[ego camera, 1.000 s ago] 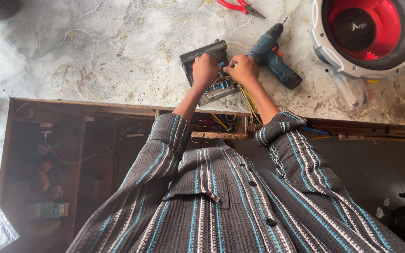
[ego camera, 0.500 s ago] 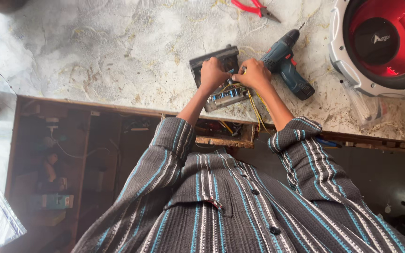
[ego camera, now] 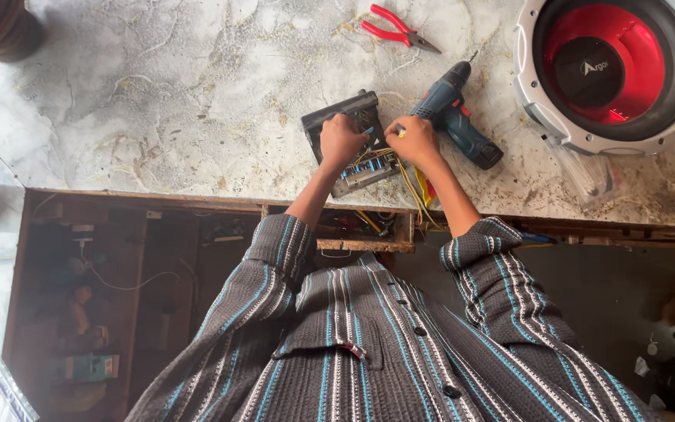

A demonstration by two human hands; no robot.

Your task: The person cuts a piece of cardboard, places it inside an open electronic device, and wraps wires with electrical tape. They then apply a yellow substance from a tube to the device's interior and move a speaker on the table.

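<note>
A small dark amplifier box with an exposed circuit board and blue terminals lies on the marble floor. My left hand rests on top of it, fingers curled over its body. My right hand is beside it on the right, pinching thin yellow wires that run from the box down into the wooden cabinet. Both forearms reach forward out of striped sleeves.
A blue cordless drill lies right next to my right hand. Red-handled pliers lie farther ahead. A big speaker with a red cone sits at the top right, with a clear plastic bag below it. An open wooden cabinet with wiring is under my arms.
The camera view has shifted, so everything sits differently in the picture. Both hands stay on the box and wires in nearly the same grip.
</note>
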